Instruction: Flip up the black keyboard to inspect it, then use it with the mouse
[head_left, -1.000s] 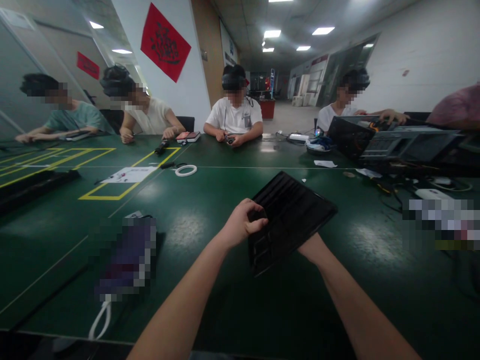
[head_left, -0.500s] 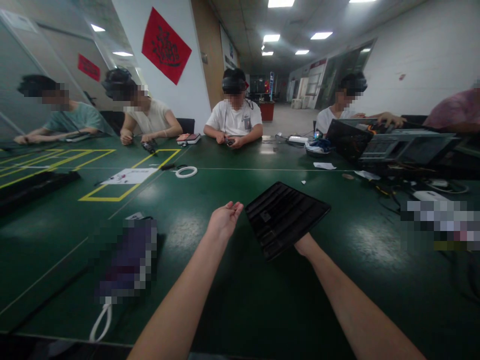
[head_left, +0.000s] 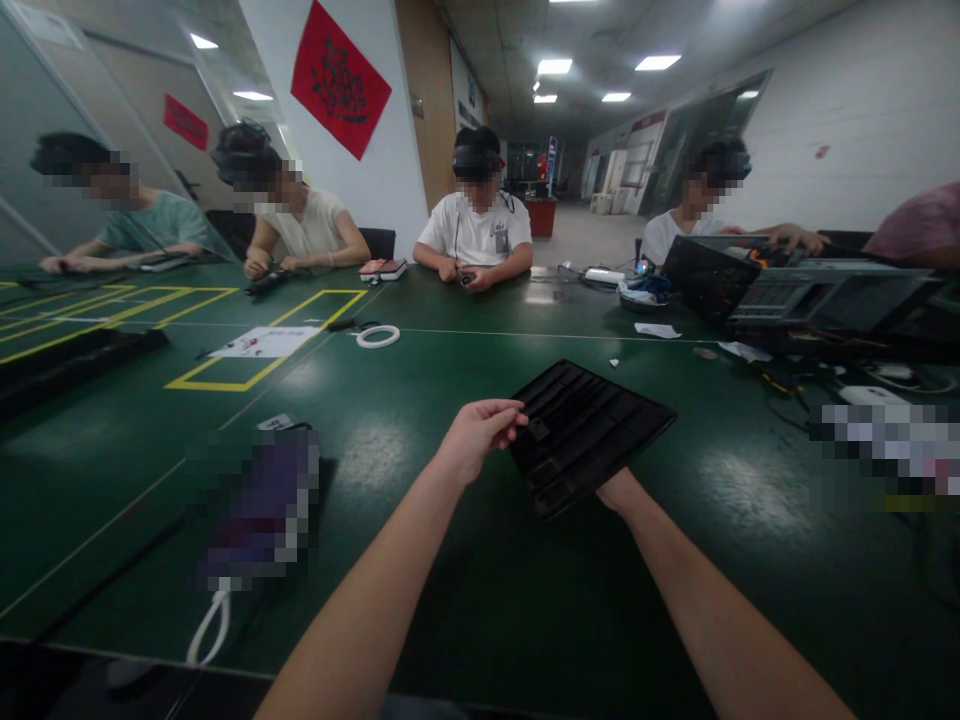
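The half-curled left hand (head_left: 480, 437) gripped nothing, and the right hand's (head_left: 616, 490) hold was hidden — the black ribbed tray (head_left: 592, 430) could have slipped from so uncertain a support.

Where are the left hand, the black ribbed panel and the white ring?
Left hand (head_left: 476, 440): head view, middle of the hand.
Black ribbed panel (head_left: 592, 430): head view, ribbed top face.
White ring (head_left: 378, 344): head view, front of its rim.

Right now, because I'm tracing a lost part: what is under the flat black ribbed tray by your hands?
Under the near edge of the black ribbed tray goes the right hand, fingers hidden; anything else beneath is covered.
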